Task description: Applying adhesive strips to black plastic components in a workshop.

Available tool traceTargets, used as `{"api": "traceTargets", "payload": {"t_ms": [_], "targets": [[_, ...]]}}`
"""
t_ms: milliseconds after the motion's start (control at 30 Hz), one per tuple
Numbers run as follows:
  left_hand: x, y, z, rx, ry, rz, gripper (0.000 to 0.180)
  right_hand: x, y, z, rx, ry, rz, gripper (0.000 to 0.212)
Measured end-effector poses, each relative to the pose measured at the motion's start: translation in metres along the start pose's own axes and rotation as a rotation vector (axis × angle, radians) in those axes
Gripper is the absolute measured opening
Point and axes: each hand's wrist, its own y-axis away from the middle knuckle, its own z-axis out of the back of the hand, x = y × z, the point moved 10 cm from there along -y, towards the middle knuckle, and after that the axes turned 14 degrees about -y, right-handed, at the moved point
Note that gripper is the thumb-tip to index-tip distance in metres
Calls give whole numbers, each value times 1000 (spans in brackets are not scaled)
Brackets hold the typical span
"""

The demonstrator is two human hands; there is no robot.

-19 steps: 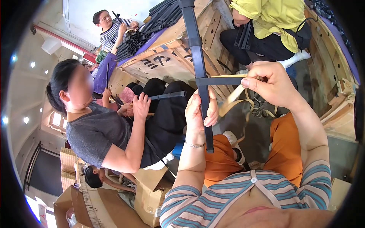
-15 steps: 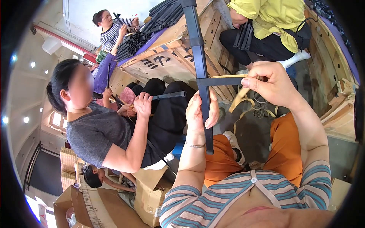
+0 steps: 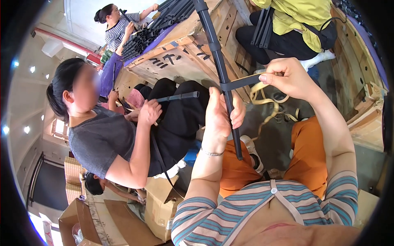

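The bar (image 3: 221, 65) is held slantwise in front of the person's lap, its upper end cut off by the picture's edge and its lower end hanging free above the knee (image 3: 234, 172). It is grasped by the left hand (image 3: 218, 117) below the middle, with the thumb on one side and the fingers on the other; the grip looks light — probably enough to steady the bar while its upper part is left uncovered.

The black band (image 3: 243, 83) is attached at the bar just above that hand; whether it is wrapped around or merely stuck to one face cannot be told. Its far end is pinched between thumb and forefinger of the right hand (image 3: 287, 80), and the band is drawn out sideways, seemingly so that it is kept flat and untwisted. Below the pinch, a pale yellow strip (image 3: 276, 108) is left to dangle in loops, likely because it needs no control.

To the left, a second bar (image 3: 178, 97) is held by a co-worker (image 3: 106, 139) in grey. Behind, a pile (image 3: 141, 47) of similar bars is kept on the crate (image 3: 195, 69) — presumably within easy reach.
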Motion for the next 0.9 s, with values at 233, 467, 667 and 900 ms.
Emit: {"api": "traceTargets", "payload": {"t_ms": [233, 467, 667, 900], "targets": [[21, 0, 12, -138, -91, 171, 66, 1, -1, -27, 67, 31, 7, 17], [23, 1, 16, -180, -241, 139, 64, 7, -5, -62, 127, -232, 33, 5], [22, 4, 31, -278, -236, 155, 63, 12, -13, -69, 65, -181, 18, 12], [23, 9, 38, -404, -317, 201, 63, -5, -13, -70, 42, -60, -83, 11]]}}
